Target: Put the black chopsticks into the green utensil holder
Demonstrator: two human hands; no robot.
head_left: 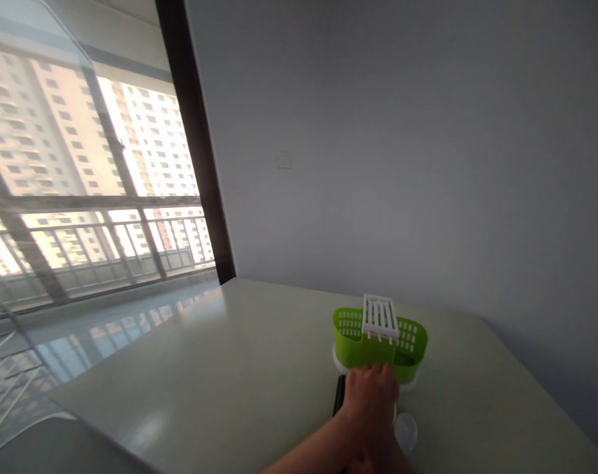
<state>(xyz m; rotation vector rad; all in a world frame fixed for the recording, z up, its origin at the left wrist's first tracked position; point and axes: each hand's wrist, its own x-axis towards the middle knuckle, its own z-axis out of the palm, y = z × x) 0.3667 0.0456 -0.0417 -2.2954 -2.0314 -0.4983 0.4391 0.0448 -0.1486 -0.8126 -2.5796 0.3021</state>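
Near the front right of the table, my left hand (370, 398) is curled, with its knuckles close to a green basket (362, 355). Its fingers point away from me, and whatever they hold is hidden beneath them. My right hand (380, 451) lies low in the view, mostly covered by the left one, so its fingers do not show. A white slatted rack (379, 317) rests across the middle of the basket, which has perforated walls and a white base. Dark slender sticks (339, 394) lie left of my hands. To their right is a translucent white round piece (406, 433).
The pale table (220, 368) reaches back to a grey wall (402, 145) with a switch plate (283, 159). Left of it are a large window (145, 151) and a metal rack (17, 368). A grey chair back (72, 447) stands at the lower left.
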